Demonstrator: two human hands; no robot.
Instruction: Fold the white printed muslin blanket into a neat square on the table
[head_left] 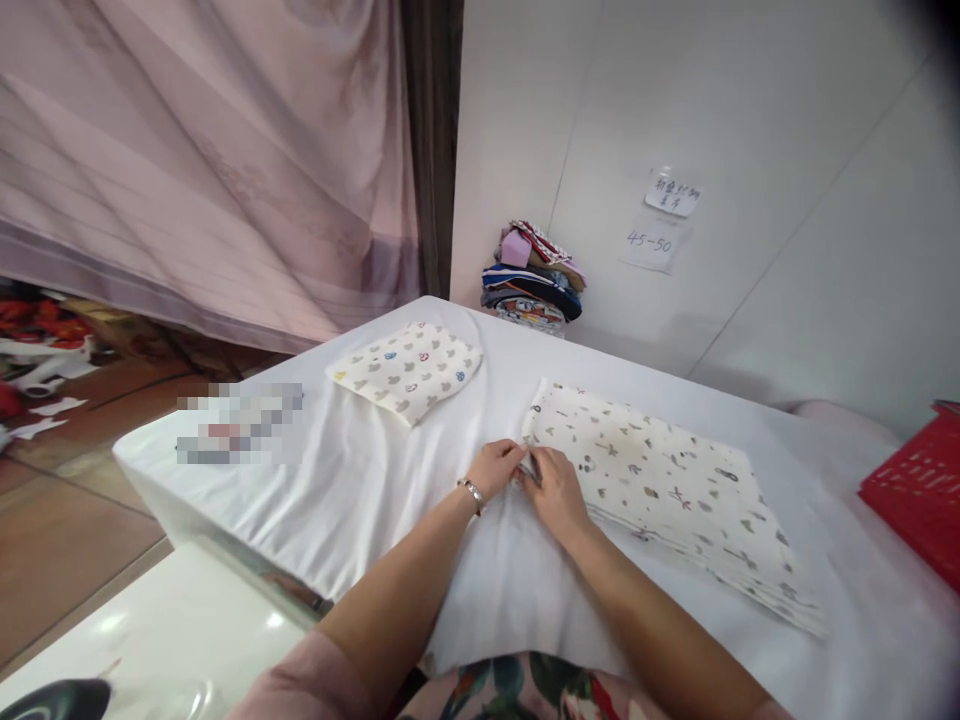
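A cream printed cloth lies flat in several layers on the white-sheeted table. My left hand, with a bracelet at the wrist, and my right hand meet at the cloth's near left corner. Both have their fingers pinched on the cloth's edge. A smaller folded printed cloth lies apart, further back to the left.
A pile of folded colourful clothes sits at the table's far edge against the white wall. A red basket stands at the right. A pink curtain hangs at the left, above a tiled floor. Paper notes are stuck on the wall.
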